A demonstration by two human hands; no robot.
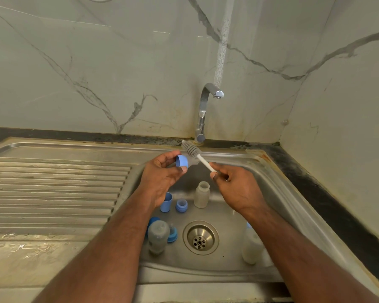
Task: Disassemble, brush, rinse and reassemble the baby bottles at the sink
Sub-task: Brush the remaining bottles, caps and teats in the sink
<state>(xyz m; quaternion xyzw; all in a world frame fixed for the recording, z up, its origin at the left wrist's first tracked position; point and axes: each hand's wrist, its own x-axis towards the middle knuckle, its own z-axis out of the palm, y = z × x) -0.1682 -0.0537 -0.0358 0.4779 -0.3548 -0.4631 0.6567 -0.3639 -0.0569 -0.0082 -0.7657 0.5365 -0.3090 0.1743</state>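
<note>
Holding a blue bottle collar (181, 161) with its clear teat pointing right, the left hand (162, 173) curls its thumb and fingers round the ring, above the back of the sink basin (271, 193). The right hand (234, 184) pinches the white handle of a bottle brush (193, 149) between thumb and fingertips, so the grey bristle head angles up and away, just behind the collar and near the base of the tap (202, 110). Held this way, the brush seems ready to scrub the teat, probably over the basin so drips fall inside. No water shows at the spout.

Both forearms reach forward from the lower edge, wrists bent slightly inward so the hands nearly meet.

Below them in the basin stand an open clear bottle (202, 194), a blue cap (166, 202) and a second blue collar (181, 205). Nearer, a capless bottle (158, 237) lies left of the drain (200, 237), and another cloudy bottle (251, 246) sits partly hidden under the right forearm. A ribbed draining board (53, 186) lies to the left.
</note>
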